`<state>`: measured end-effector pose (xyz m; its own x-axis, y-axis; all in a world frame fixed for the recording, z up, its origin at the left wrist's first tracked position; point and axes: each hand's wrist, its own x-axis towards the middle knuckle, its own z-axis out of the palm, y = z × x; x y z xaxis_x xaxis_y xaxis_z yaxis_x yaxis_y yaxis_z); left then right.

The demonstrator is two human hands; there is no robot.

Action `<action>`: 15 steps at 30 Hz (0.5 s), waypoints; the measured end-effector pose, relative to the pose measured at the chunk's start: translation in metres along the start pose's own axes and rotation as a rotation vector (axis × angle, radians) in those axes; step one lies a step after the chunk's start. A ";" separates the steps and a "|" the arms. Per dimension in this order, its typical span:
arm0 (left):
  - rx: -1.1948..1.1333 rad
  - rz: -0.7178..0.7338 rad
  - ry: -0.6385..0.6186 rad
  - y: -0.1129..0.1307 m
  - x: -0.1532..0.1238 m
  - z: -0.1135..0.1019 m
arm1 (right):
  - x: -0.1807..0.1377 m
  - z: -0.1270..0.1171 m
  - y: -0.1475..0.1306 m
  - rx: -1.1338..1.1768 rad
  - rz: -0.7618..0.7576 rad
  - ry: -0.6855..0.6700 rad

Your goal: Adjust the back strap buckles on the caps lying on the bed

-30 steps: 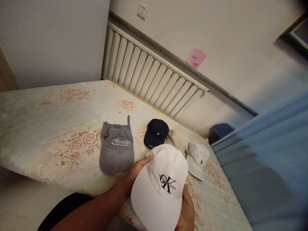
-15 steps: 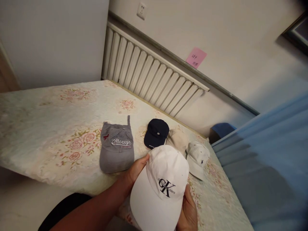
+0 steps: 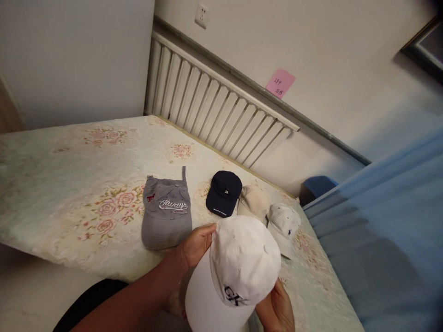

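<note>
Both my hands hold a white cap (image 3: 235, 272) with a black "CK" logo, low in the view above the near edge of a flowered bed (image 3: 69, 184). My left hand (image 3: 195, 244) grips the cap's left side, fingers curled round it. My right hand (image 3: 277, 309) holds the cap from below on the right, fingers mostly hidden behind the crown. The cap is tipped so its top button faces the camera.
On the bed lie a grey cap (image 3: 167, 214) reading "Always", a navy cap (image 3: 224, 192), a beige cap (image 3: 254, 200) and a white cap (image 3: 284, 221). A white radiator (image 3: 214, 101) lines the wall, with a pink note (image 3: 280, 83) above. Blue fabric (image 3: 380, 221) fills the right.
The white cap has tipped forward in my hands: its logo slid down toward the brim and the top button came into view. My right hand shifted lower and to the right.
</note>
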<state>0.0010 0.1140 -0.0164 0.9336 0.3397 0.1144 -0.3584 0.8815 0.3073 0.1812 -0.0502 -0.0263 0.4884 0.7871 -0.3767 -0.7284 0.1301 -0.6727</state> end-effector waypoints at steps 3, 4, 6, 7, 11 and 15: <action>0.107 0.139 0.053 0.002 0.000 -0.005 | -0.003 0.001 -0.004 -0.054 0.008 -0.005; 0.141 0.159 0.060 0.002 0.000 -0.006 | -0.005 0.003 -0.005 -0.078 0.011 -0.005; 0.185 0.154 0.050 0.003 -0.001 -0.007 | -0.008 0.006 -0.007 -0.135 0.006 -0.005; 0.197 0.144 0.040 0.004 -0.001 -0.007 | -0.010 0.008 -0.008 -0.165 0.001 -0.005; 0.221 0.156 0.029 0.004 -0.003 -0.007 | -0.011 0.011 -0.011 -0.259 -0.030 -0.003; 0.236 0.172 0.025 0.005 -0.003 -0.008 | -0.009 0.016 -0.014 -0.250 -0.042 -0.008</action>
<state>-0.0034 0.1198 -0.0224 0.8578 0.4881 0.1614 -0.4979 0.7108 0.4968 0.1789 -0.0494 -0.0029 0.5111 0.7890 -0.3409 -0.5654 0.0099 -0.8248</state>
